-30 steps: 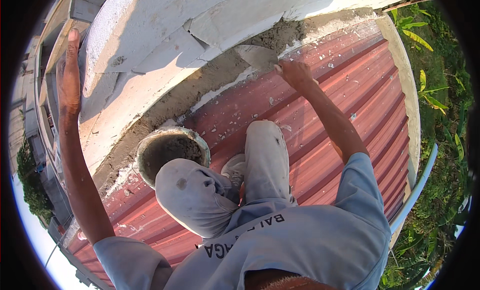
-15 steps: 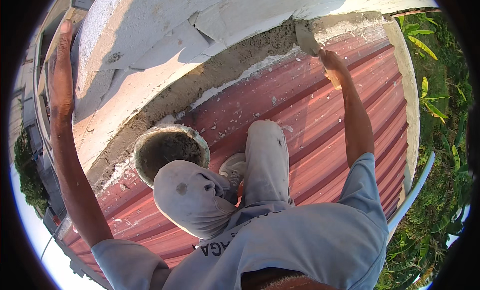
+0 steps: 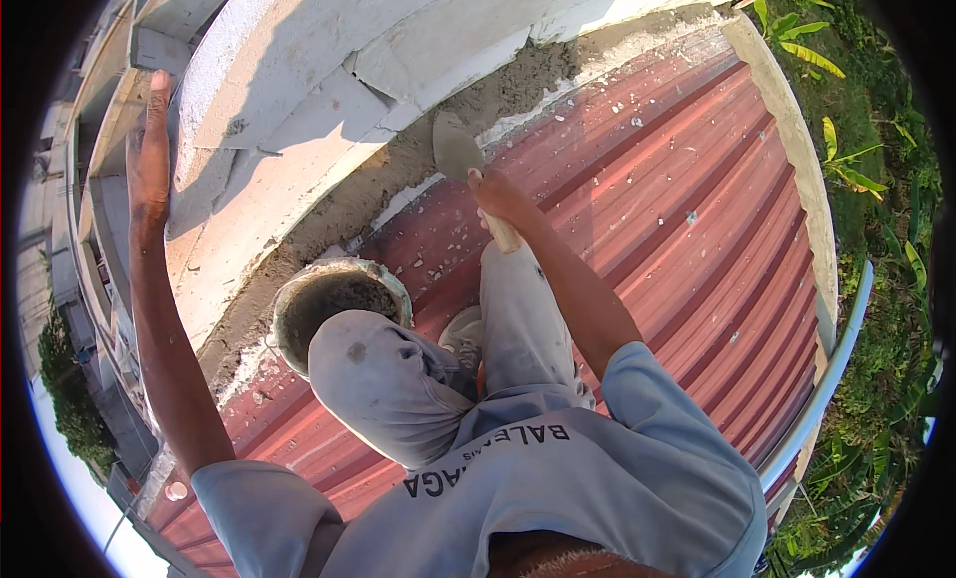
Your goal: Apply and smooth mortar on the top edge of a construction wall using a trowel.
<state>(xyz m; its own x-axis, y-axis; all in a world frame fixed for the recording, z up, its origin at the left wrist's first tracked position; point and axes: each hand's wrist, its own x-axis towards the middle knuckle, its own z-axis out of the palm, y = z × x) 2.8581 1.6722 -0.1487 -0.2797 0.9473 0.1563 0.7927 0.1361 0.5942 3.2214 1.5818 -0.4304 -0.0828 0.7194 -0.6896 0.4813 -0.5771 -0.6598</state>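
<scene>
A trowel [image 3: 457,147] with a rounded metal blade and pale handle is in my right hand [image 3: 501,197], fingers wrapped round the handle. Its blade lies over the band of wet grey mortar [image 3: 413,152] along the foot of the white block wall [image 3: 299,100]. My left hand [image 3: 151,165] is stretched out against the left end of that wall, fingers extended and holding nothing; its palm is hidden. Beside my bent knee stands a bucket [image 3: 289,314] partly filled with grey mortar.
Beneath me is a red ribbed metal roof [image 3: 687,210] strewn with mortar crumbs. A pale raised edge [image 3: 794,150] bounds it on the right, with a light blue pipe [image 3: 832,369] and green plants beyond. Buildings [image 3: 110,160] stand far below on the left.
My right hand has brought the trowel leftward and nearer along the mortar band, from the right part of the wall to above my knee. My left hand stays at the wall's end.
</scene>
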